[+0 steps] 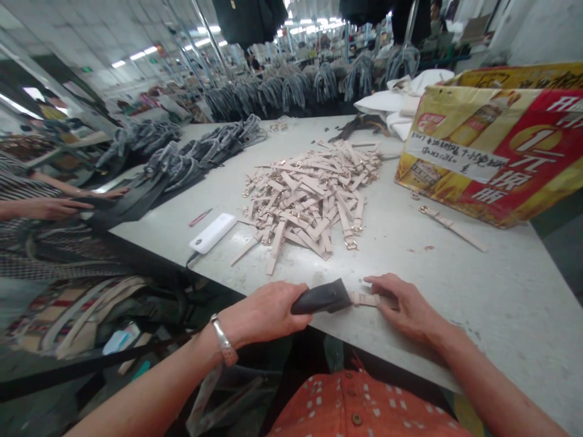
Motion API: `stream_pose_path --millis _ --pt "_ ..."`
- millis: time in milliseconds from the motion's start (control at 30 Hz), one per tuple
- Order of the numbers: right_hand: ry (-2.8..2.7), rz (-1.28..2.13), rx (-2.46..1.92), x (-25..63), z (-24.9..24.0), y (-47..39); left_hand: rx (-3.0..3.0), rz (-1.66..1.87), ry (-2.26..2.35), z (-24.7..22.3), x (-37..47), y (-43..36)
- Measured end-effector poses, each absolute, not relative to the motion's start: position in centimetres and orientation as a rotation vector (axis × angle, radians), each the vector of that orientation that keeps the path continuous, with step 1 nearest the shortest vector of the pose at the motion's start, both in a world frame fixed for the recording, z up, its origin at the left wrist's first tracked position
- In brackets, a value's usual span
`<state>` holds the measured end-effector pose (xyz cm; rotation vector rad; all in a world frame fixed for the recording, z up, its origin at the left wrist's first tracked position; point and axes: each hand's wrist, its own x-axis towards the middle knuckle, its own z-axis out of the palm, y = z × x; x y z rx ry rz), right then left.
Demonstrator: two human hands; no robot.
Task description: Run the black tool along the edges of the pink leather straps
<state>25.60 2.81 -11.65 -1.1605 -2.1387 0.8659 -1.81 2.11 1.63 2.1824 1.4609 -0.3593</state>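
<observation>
My left hand grips a dark grey fabric piece at the near edge of the white table. My right hand holds a short beige strap whose end meets the dark piece. The two hands are close together, just in front of my body. A large pile of beige buckled straps lies on the table beyond my hands. One single beige strap lies apart to the right.
A yellow and red cardboard box stands at the right. A white power bank and a red pen lie left of the pile. Grey strap bundles cover the far left, where another person's hands work.
</observation>
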Motion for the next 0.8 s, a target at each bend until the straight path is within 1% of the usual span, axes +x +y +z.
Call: stream_pose_path --millis 200,433,500,633,800 --pt "-2.303 0.766 -1.312 25.4 -10.8 3.0 2.196 -0.301 1.495 0.6 -0.1 2.4" --pt "-2.246 0.672 -1.565 24.9 -10.3 2.3 2.128 -0.132 1.514 -0.4 -1.4 2.9" --pt "-2.217 0.638 -1.526 24.7 -10.3 1.8 2.084 -0.131 1.527 0.1 -2.1 2.6" --pt "-2.291 0.509 -1.287 24.8 -10.5 0.8 2.023 -0.16 1.564 1.2 -2.7 1.6" --pt "-2.335 0.588 -1.096 25.4 -11.0 0.0 2.062 -0.242 1.525 1.7 -2.4 0.2"
